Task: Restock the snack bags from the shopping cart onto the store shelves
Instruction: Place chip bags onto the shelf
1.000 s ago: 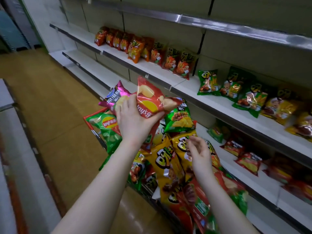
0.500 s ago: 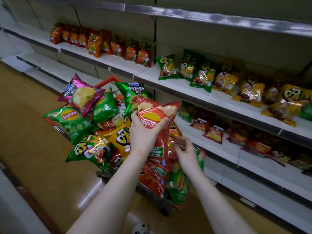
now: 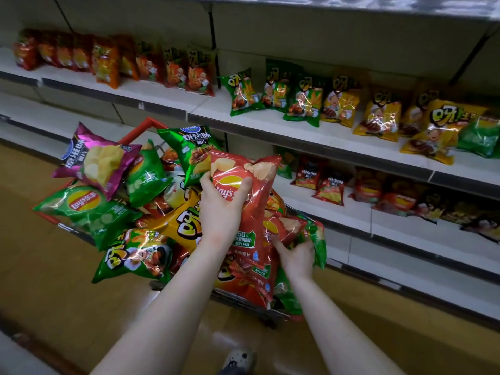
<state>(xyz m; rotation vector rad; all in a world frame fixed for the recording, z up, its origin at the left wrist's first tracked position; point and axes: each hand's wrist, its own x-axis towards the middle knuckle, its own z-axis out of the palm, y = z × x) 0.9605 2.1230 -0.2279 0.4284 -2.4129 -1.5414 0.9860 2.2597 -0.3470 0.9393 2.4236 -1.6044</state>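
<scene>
Visibly crinkled, glossy red chip bag (image 3: 257, 204)

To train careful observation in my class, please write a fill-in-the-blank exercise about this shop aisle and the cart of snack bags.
The left hand grips a red bag branded ___.
The right hand pinches a smaller bag, also coloured ___, in the shopping cart.
On the shelf, the green bags stand between orange bags and ___ bags.
Missing words: Lay's; red; yellow.
</scene>
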